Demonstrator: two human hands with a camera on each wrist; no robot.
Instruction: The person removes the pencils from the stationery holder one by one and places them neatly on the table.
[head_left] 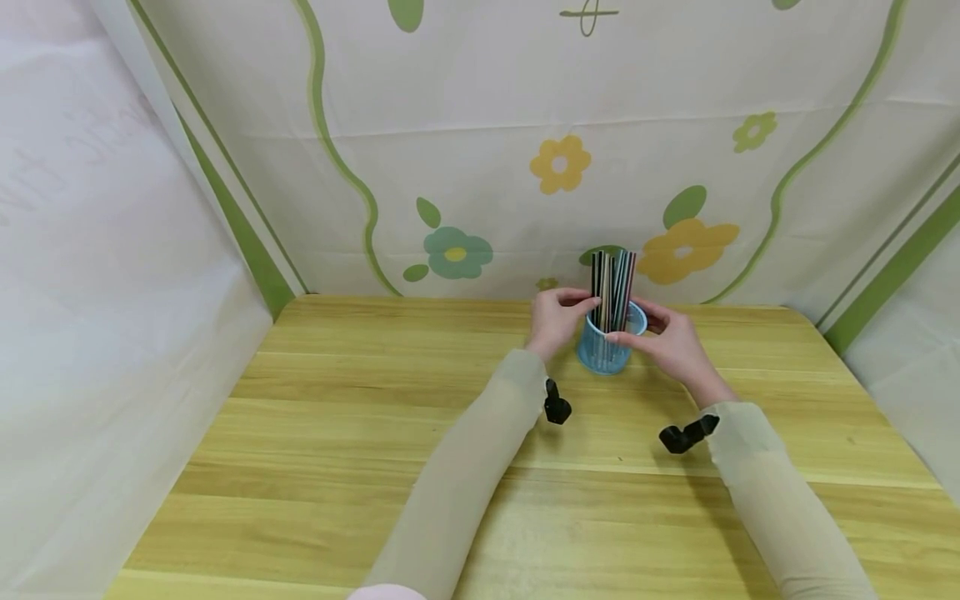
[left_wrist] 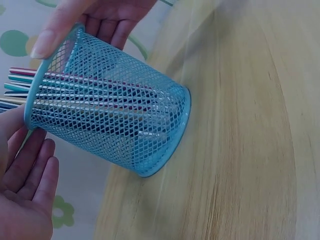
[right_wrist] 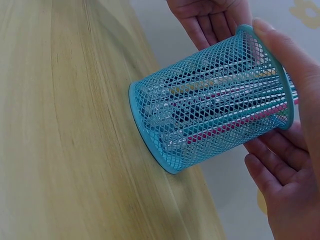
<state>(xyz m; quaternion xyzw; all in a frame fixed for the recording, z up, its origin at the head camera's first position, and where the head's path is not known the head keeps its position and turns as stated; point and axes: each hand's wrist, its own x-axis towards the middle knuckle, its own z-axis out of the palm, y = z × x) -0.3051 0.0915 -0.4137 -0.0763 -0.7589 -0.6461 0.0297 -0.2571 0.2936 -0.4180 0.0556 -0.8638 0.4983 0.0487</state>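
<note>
Currently, a blue mesh holder (head_left: 604,360) is positioned upright near the far edge of the wooden worktop (head_left: 322,433), with a bundle of slender sticks (head_left: 613,283) projecting above its rim. The left hand (head_left: 553,319) holds the left side of the rim, fingers partly curled and slightly spread. The right hand (head_left: 677,343) grips the opposite side, thumb at the front of the rim and fingers behind. A flower-printed backdrop (head_left: 450,100) rises beyond the worktop.
</note>
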